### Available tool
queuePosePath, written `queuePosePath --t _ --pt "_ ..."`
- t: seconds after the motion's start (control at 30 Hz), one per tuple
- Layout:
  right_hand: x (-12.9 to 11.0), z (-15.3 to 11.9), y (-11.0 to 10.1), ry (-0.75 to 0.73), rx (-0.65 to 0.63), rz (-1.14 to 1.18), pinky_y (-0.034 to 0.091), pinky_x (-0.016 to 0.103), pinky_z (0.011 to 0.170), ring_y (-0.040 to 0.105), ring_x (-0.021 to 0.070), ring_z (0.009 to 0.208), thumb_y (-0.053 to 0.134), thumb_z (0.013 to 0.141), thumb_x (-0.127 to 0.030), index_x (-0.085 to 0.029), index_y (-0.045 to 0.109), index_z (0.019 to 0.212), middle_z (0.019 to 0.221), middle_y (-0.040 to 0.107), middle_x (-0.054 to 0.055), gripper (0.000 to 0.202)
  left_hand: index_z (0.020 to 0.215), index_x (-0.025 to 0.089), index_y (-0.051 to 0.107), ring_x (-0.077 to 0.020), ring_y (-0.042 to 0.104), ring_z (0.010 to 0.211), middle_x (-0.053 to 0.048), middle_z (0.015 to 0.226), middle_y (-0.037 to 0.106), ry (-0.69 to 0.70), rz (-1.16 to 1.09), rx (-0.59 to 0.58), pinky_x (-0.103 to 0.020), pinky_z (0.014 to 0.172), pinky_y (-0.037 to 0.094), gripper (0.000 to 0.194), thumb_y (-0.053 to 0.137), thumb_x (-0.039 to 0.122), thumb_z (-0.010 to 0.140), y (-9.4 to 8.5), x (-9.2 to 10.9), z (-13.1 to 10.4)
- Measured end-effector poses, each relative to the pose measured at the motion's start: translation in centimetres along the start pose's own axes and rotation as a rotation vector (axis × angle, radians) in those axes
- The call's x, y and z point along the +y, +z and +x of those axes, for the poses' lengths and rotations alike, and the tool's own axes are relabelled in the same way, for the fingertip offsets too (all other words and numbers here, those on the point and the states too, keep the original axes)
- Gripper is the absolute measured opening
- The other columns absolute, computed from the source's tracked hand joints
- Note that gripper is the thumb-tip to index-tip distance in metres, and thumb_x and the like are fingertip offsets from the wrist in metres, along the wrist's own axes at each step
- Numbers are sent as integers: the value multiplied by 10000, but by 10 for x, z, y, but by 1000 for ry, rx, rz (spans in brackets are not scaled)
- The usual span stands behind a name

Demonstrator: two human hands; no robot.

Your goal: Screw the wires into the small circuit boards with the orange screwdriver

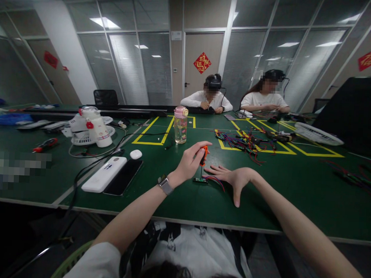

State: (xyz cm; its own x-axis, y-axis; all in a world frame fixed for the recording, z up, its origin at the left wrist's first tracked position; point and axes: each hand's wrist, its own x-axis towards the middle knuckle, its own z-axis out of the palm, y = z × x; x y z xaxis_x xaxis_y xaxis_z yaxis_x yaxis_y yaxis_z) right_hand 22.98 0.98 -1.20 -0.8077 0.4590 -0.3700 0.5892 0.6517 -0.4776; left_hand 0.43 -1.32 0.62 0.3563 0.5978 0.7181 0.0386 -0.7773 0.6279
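My left hand (190,160), with a watch on its wrist, is wrapped round the orange and black handle of a screwdriver (204,155). The screwdriver stands upright, its thin shaft reaching down to a small green circuit board (200,180) on the green table. Red and blue wires (217,181) curve from the board's right end. My right hand (237,179) is spread just right of the board, fingers apart and holding nothing, its fingertips near the wires.
A pink-lidded bottle (180,128) stands beyond my hands. On the left lie a white power bank (104,174), a black phone (124,177) and a white case (136,154). Wired boards (243,142) are heaped at right. Two people sit across the table (170,208).
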Motion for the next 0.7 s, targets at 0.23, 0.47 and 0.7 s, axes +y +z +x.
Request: queuePosePath --t 0.23,0.47,0.7 --pt "1 2 10 -7 76 -25 -92 635 1095 -101 437 1407 924 285 -465 -311 209 1497 1591 25 98 1415 1191 178 551 -95 585 698 -39 920 613 4 0 5 -221 679 487 318 363 330 983 0 0 0" --pt "5 5 25 21 155 -49 -123 633 1090 -133 421 1410 884 358 -555 -326 183 1500 1594 -2 68 1360 1205 176 549 -106 586 726 -52 951 634 4 19 -3 -234 702 493 330 363 336 984 0 -1 0" --pt "1 4 37 41 271 -78 -81 605 1127 -73 391 1436 786 530 -646 -351 221 1493 1597 29 25 1154 1212 180 554 -113 596 742 -59 987 648 11 32 -7 -250 740 495 335 364 337 985 0 -2 0"
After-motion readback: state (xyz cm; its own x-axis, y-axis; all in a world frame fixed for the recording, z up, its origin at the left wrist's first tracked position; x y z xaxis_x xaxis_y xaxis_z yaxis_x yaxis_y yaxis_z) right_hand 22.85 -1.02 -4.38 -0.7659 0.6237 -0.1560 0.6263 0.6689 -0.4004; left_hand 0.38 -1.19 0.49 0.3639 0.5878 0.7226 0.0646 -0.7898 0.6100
